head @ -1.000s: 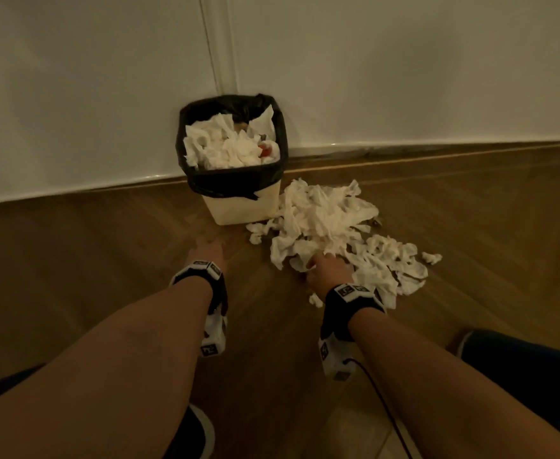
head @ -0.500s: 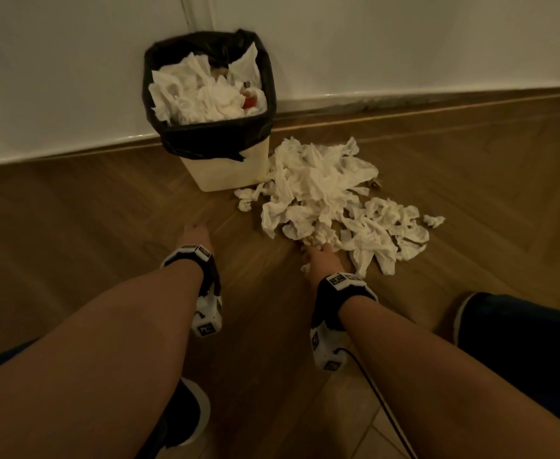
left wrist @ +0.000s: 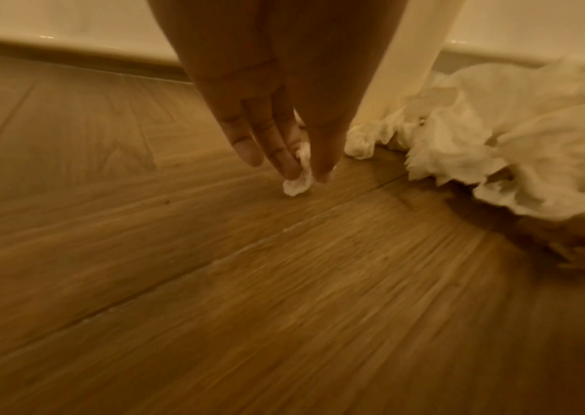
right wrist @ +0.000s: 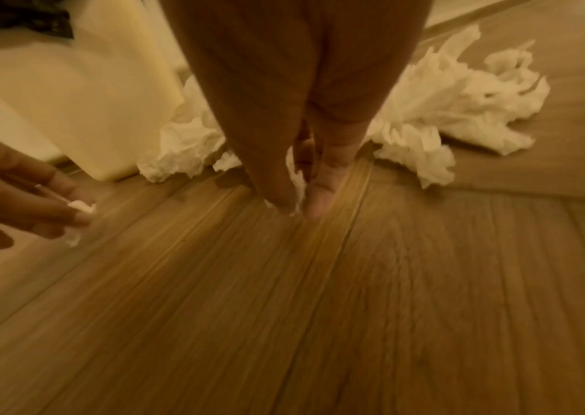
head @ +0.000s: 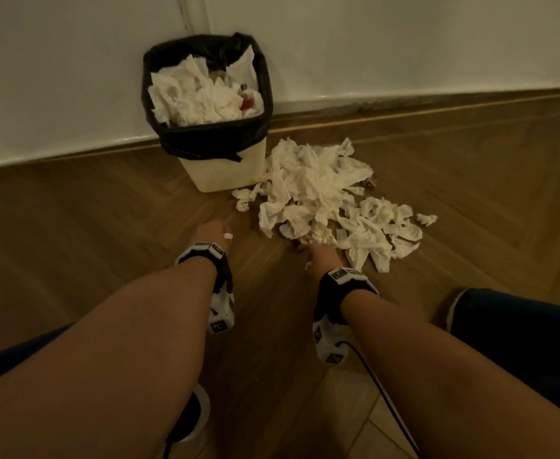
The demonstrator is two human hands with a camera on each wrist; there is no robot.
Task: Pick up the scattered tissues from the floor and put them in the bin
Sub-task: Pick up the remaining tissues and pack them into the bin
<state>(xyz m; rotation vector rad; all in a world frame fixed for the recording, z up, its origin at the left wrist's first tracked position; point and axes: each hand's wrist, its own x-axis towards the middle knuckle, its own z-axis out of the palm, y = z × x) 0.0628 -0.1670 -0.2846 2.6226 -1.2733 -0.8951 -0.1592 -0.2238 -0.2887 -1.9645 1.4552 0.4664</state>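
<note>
A heap of crumpled white tissues (head: 325,200) lies on the wooden floor to the right of a cream bin (head: 220,172) lined with a black bag (head: 205,137) and piled with tissues. My left hand (head: 210,231) hangs low over the floor in front of the bin and pinches a small tissue scrap (left wrist: 298,179) between thumb and fingers (left wrist: 280,160). My right hand (head: 321,260) is at the heap's near edge and pinches another small tissue scrap (right wrist: 298,185) between thumb and fingertips (right wrist: 319,196). The left hand (right wrist: 32,205) with its scrap (right wrist: 81,206) also shows in the right wrist view.
The bin stands against a white wall (head: 404,44) with a low skirting. My knee in dark trousers (head: 520,323) is at the right, and a dark shoe (head: 189,419) at the bottom. A cable (head: 381,392) trails from the right wrist.
Both hands have drawn back from the heap toward me. The left hand now shows a tissue scrap in its fingers. The view shifted as my head moved.
</note>
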